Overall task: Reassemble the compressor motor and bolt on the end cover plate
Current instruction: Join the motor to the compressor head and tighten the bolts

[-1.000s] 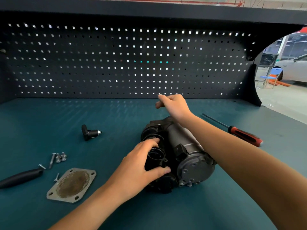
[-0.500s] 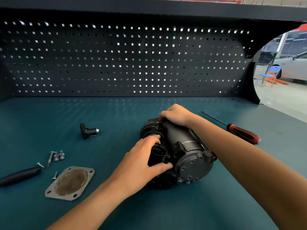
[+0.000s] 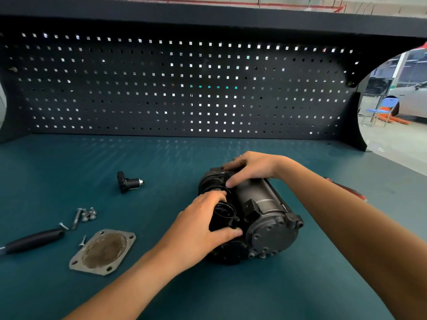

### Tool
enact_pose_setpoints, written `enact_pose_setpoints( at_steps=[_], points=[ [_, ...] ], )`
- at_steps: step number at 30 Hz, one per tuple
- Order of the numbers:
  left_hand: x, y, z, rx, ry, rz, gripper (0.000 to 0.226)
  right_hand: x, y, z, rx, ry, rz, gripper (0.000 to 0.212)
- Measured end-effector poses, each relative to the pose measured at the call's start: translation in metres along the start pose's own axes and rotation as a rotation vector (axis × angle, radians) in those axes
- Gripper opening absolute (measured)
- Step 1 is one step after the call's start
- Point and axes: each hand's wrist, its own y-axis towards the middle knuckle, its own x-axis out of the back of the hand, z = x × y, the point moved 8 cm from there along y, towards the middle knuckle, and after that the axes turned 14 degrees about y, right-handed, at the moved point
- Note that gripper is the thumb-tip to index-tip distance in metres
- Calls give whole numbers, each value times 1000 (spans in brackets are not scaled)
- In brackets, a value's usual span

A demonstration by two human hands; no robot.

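Observation:
The dark grey compressor motor (image 3: 265, 218) lies on its side in the middle of the teal bench. My left hand (image 3: 198, 229) grips its black left part, fingers and thumb curled round a round black port. My right hand (image 3: 250, 168) grips the motor's far end from above. The flat grey end cover plate (image 3: 104, 251) with corner holes lies to the left, apart from the motor. Several loose bolts (image 3: 86, 214) lie just beyond the plate. A small black fitting (image 3: 128, 182) lies further back.
A black-handled tool (image 3: 32, 241) lies at the left edge. A red-handled screwdriver (image 3: 353, 191) shows partly behind my right forearm. The black pegboard (image 3: 184, 88) closes the back of the bench (image 3: 69, 169); the bench ends at the right, open to a workshop floor.
My right hand came down from pointing in the air onto the motor's far end and now grips it. My left hand kept its hold on the black part.

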Motion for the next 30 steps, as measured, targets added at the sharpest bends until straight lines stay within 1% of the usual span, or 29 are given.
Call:
enact_pose_setpoints(
  at_steps=[2, 6, 9, 11, 17, 21, 23, 26, 29, 30],
  points=[
    [0, 0, -1, -8, 5, 0, 63, 0, 0, -1, 12, -19, 6, 52],
    [3, 2, 0, 14, -13, 8, 63, 2, -2, -3, 78, -54, -63, 57],
    [5, 3, 2, 29, -16, 17, 64, 2, -4, -2, 151, -85, -114, 54],
    [7, 4, 2, 26, -13, 14, 63, 1, -4, 0, 168, -82, -140, 52],
    [7, 7, 5, 25, -20, 41, 60, 1, -6, -2, 163, -79, -184, 50],
    [4, 4, 6, 39, -95, 16, 46, -2, -7, -7, 102, -113, -200, 55],
    [1, 1, 7, 59, -132, -12, 44, -1, -8, -8, 98, -93, -209, 55],
    [-2, -3, 15, 129, -225, -88, 58, 0, -12, -6, 112, -53, -226, 56],
    [-5, -4, 24, 217, -226, -67, 83, 0, -13, -4, 141, 11, -249, 59],
    [-5, -5, 26, 218, -229, -43, 87, 0, -13, -4, 148, 26, -256, 59]
  ],
)
